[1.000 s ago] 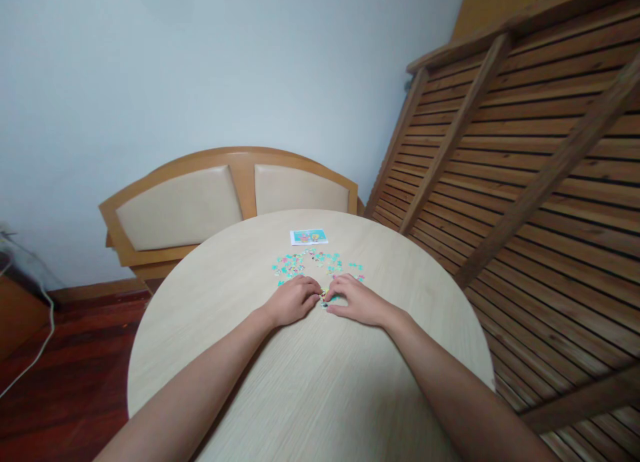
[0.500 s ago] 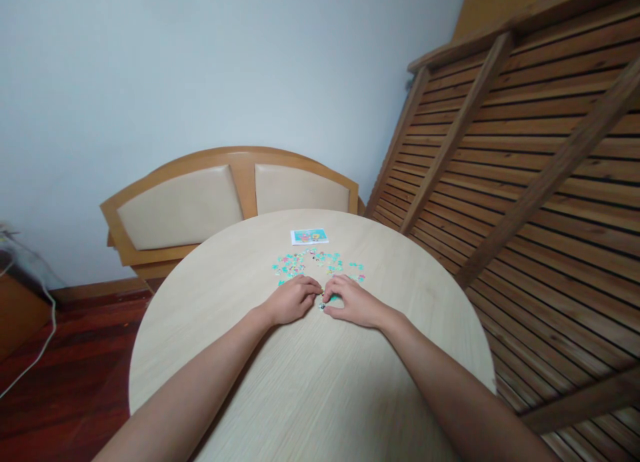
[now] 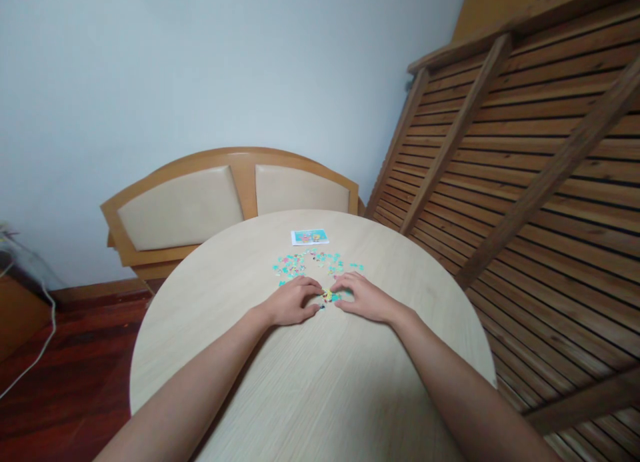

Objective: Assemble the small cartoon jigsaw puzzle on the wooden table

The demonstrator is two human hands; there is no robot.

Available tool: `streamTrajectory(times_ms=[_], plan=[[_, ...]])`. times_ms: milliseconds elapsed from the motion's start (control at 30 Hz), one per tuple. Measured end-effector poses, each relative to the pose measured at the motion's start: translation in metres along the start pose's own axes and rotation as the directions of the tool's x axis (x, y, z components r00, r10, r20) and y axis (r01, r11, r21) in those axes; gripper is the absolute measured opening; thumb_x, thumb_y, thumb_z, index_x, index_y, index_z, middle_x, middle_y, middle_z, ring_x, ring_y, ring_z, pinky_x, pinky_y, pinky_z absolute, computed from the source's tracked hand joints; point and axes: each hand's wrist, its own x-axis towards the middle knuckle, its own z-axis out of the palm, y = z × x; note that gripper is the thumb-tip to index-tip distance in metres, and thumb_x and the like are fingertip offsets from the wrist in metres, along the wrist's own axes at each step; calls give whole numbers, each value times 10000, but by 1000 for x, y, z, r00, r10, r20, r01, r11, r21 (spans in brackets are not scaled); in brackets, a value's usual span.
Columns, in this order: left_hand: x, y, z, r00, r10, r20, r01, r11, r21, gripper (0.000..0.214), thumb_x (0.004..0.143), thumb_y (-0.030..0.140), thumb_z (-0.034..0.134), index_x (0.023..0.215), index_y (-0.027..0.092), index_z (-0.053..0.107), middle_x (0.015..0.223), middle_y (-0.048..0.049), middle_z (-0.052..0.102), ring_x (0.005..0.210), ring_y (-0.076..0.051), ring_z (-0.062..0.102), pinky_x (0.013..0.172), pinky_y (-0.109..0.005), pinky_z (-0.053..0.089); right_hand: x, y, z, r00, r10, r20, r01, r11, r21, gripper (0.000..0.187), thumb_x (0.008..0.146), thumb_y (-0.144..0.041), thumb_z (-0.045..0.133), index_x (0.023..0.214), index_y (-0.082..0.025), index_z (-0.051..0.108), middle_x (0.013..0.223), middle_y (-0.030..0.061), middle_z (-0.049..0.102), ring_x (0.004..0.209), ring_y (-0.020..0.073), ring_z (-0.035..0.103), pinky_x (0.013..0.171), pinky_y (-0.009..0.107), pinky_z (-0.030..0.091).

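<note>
Both my hands rest on a round pale wooden table [image 3: 310,389]. My left hand [image 3: 291,301] lies with fingers curled, its fingertips touching a small cluster of joined puzzle pieces [image 3: 329,296]. My right hand [image 3: 365,298] faces it, fingers bent and pressing on the same cluster from the right. Whether either hand pinches a piece is too small to tell. Several loose turquoise, pink and yellow puzzle pieces [image 3: 310,262] lie scattered just beyond the hands. A small reference picture card [image 3: 309,237] lies farther back.
A wooden bench with two beige cushioned backs [image 3: 225,199] stands behind the table against a pale wall. A slatted wooden frame [image 3: 525,162] leans along the right. Dark red floor and a white cable [image 3: 43,342] are at the left.
My right hand has shifted slightly right and back, uncovering more of the yellow-and-turquoise cluster between the hands. My left hand's fingers have stretched a little toward it.
</note>
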Motion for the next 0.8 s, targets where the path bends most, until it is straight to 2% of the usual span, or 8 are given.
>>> streamTrajectory(times_ms=[133, 333, 467, 667, 800], plan=[[-1, 0, 0, 1000, 0, -3, 0, 1000, 3, 359, 865, 273, 603, 1208, 174, 638, 1211, -101, 631, 1156, -246, 563, 1064, -397, 429, -1, 5, -2, 1000, 25, 11, -25, 1000, 3, 267, 839, -309, 703, 1089, -215, 702, 1129, 77, 680, 1152, 260, 558, 1034, 422, 385], [0, -2, 3, 999, -36, -41, 35, 999, -4, 304, 953, 355, 516, 1179, 174, 607, 1137, -111, 660, 1091, -238, 596, 1003, -393, 456, 0, 2, -1, 999, 39, 13, -39, 999, 0, 240, 855, -305, 692, 1073, -207, 712, 1135, 80, 683, 1161, 259, 557, 1037, 414, 384], [0, -4, 6, 998, -52, -37, 52, 998, 19, 318, 951, 360, 525, 1198, 173, 596, 1155, -116, 651, 1098, -243, 593, 1005, -400, 456, -1, 4, -4, 1000, 24, 6, -24, 1000, 4, 252, 838, -305, 707, 1071, -210, 714, 1126, 75, 693, 1167, 258, 559, 1047, 412, 383], [-1, -4, 4, 999, -41, -27, 42, 999, 18, 353, 938, 381, 544, 1222, 176, 588, 1196, -121, 637, 1131, -251, 582, 1026, -412, 454, -7, 25, -12, 995, 82, -53, -83, 997, -9, 291, 823, -328, 716, 1077, -187, 713, 1126, 93, 691, 1083, 243, 596, 1004, 399, 432], [-1, -2, 2, 999, -30, -15, 30, 999, 13, 366, 935, 388, 550, 1225, 168, 587, 1208, -123, 635, 1149, -252, 574, 1039, -411, 448, -10, 38, -14, 992, 112, -65, -112, 994, -10, 244, 849, -330, 683, 1048, -193, 722, 1082, 81, 702, 1052, 234, 607, 984, 392, 446]])
